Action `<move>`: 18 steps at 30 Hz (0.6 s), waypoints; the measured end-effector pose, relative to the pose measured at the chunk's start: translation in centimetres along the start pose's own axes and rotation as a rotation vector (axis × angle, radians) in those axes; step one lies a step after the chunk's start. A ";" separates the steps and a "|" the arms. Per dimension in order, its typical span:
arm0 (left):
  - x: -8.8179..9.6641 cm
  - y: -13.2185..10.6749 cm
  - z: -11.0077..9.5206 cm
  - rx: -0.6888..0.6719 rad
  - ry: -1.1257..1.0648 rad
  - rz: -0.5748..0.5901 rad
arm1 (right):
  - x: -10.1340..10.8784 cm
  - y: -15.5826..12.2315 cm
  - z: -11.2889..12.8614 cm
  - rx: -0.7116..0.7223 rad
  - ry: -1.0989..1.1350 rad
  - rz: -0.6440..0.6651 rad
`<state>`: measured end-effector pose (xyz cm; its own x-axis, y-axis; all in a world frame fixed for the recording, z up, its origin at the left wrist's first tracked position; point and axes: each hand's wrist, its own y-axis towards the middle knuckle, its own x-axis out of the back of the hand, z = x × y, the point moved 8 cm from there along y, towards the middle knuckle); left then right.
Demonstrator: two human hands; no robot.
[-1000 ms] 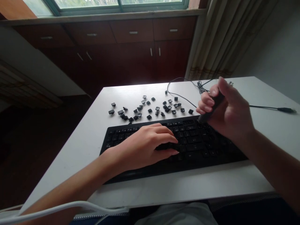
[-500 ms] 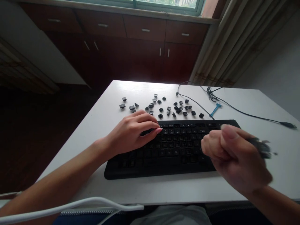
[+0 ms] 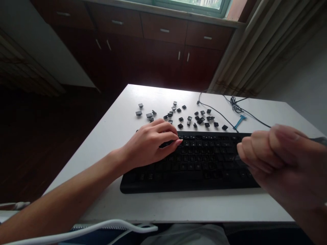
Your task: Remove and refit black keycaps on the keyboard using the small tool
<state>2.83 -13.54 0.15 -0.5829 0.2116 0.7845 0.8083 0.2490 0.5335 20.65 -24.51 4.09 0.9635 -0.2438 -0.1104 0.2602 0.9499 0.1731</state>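
Observation:
A black keyboard (image 3: 163, 186) lies on the white table, several of its key spots showing bare sockets. My left hand (image 3: 154, 141) rests over its upper left part, with thumb and index finger pinched together at the number row. Whatever sits between those fingertips is hidden. Above the keyboard's right end, my right hand (image 3: 278, 156) is raised in a closed fist, slightly blurred. Something grey and dark sticks out behind it at the picture's right edge, too smeared to name. Loose black keycaps (image 3: 200, 120) are scattered behind the keyboard.
A blue plastic tool (image 3: 240, 121) lies behind the keyboard's right part. The keyboard's black cable (image 3: 236, 105) is bundled at the back right of the white table (image 3: 107, 122). A white curved bar (image 3: 114, 223) crosses the near edge. Brown cabinets (image 3: 163, 61) stand beyond.
My right fist has moved right and closer to the camera, taking the dark thing mostly out of view. My left hand stays at the number row. The view has shifted slightly.

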 end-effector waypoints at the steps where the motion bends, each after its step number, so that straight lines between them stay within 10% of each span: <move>1: 0.0 0.0 0.0 0.005 -0.004 -0.001 | 0.6 0.2 0.0 0.028 -0.031 -0.024; 4: 0.2 0.2 0.1 0.018 -0.015 -0.006 | 2.1 0.3 -0.9 0.104 -0.324 0.011; 9: 0.6 0.5 0.3 0.038 0.009 0.007 | 1.8 -0.9 -4.0 0.228 -0.987 0.453; 18: 0.7 2.5 1.3 0.083 0.136 0.124 | 1.7 -0.7 -5.6 0.360 -1.342 0.600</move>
<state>4.38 -11.53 1.60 -0.4580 0.1175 0.8811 0.8606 0.3071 0.4064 21.81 -24.46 -1.75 0.2186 -0.0300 0.9754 -0.3712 0.9218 0.1115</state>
